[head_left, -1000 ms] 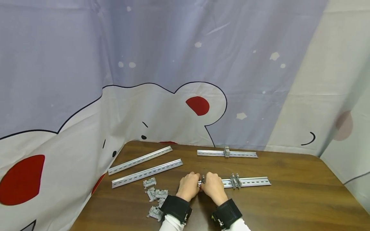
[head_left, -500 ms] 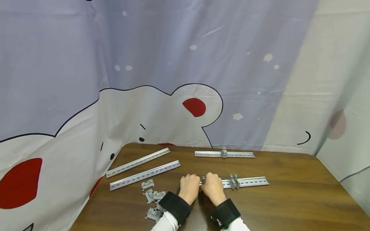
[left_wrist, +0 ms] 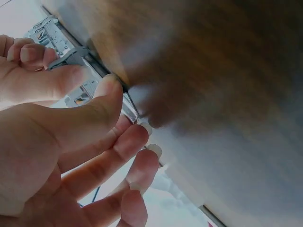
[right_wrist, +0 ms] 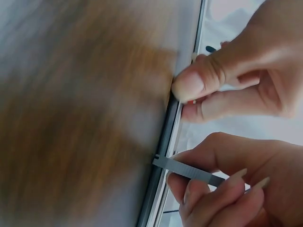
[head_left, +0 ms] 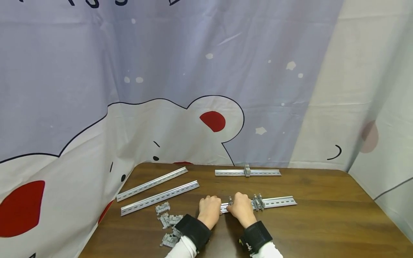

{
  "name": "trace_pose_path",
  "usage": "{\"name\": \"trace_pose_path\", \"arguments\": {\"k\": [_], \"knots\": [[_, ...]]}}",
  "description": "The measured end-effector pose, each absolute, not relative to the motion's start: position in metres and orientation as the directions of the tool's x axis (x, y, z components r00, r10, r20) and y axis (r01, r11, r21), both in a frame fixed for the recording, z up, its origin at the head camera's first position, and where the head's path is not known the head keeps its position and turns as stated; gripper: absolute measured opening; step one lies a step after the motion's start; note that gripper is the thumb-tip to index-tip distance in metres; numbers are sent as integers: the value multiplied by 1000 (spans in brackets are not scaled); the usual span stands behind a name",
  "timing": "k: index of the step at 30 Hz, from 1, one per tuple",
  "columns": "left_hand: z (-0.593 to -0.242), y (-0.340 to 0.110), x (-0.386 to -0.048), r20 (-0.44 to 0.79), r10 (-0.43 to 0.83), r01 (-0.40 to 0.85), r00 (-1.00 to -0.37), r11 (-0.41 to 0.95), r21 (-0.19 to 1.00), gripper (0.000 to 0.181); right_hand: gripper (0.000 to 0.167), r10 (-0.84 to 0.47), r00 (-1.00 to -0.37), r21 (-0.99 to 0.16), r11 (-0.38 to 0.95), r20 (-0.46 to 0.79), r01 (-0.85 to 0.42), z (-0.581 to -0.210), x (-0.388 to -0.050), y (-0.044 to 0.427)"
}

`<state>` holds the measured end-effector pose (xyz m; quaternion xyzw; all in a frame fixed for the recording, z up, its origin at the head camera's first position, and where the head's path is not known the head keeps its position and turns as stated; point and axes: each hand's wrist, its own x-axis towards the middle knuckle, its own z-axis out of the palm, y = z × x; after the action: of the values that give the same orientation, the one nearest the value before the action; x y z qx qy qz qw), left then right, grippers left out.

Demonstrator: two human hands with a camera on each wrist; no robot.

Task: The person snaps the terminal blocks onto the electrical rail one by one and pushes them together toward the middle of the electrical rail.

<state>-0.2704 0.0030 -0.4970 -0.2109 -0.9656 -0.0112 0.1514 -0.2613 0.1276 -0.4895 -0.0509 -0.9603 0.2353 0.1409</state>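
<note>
My left hand [head_left: 209, 211] pinches the left end of a slotted metal rail [head_left: 280, 201] between thumb and fingers; in the left wrist view this hand [left_wrist: 75, 142] has its thumb along the rail's edge. A short way to the right, my right hand [head_left: 242, 210] holds a thin grey block [head_left: 230, 201] standing on the rail. The right wrist view has the right hand [right_wrist: 227, 179] with its fingers around that block [right_wrist: 184, 169], which spans the rail. Two more grey blocks [head_left: 258, 202] sit on the rail just right of the right hand.
Behind lies another rail [head_left: 267, 172] with a grey block [head_left: 247, 170] on it. Two bare rails [head_left: 151, 184] [head_left: 159, 197] lie at the left. Several loose grey blocks [head_left: 162, 208] are left of my left wrist. A patterned curtain [head_left: 180, 136] hangs behind the table [head_left: 322, 215].
My right hand and the block in it have shifted a little to the right along the rail, so a stretch of rail shows between the hands. The left hand keeps its hold; the head view has shifted slightly.
</note>
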Motion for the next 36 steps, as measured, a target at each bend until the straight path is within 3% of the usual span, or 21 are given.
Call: {"name": "trace_pose_path", "arguments": {"k": [24, 30, 36], "knots": [[-498, 4, -267, 327, 391, 410, -860, 912, -12, 21, 23, 318, -923, -489, 854, 214, 181, -488, -254, 153], [-496, 4, -265, 329, 393, 415, -859, 910, -4, 21, 38, 359, -888, -485, 854, 288, 188, -489, -255, 157], [-509, 4, -271, 376, 402, 431, -835, 902, -6, 24, 33, 384, -868, -495, 847, 315, 195, -487, -255, 164]]}}
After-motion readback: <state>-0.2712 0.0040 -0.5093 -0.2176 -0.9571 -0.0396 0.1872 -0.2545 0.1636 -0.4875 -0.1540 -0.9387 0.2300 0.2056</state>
